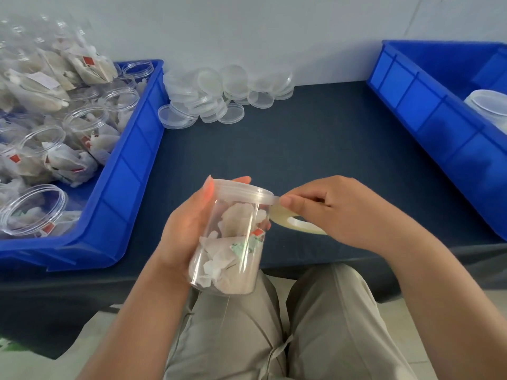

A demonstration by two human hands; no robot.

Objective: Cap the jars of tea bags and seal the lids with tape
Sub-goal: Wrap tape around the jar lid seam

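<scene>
The left hand curls round a clear jar of tea bags, holding it tilted over the near edge of the dark table. The jar's lid is on. The right hand holds a roll of tape, its thumb and finger pinching the tape's end against the lid's rim. Open jars fill the left blue bin, loose lids are heaped beside it, and a second blue bin stands at the right.

The person is wearing loose, light khaki trousers that are creasing softly over both thighs and tying with a matching drawstring, and is leaving both forearms bare.
</scene>
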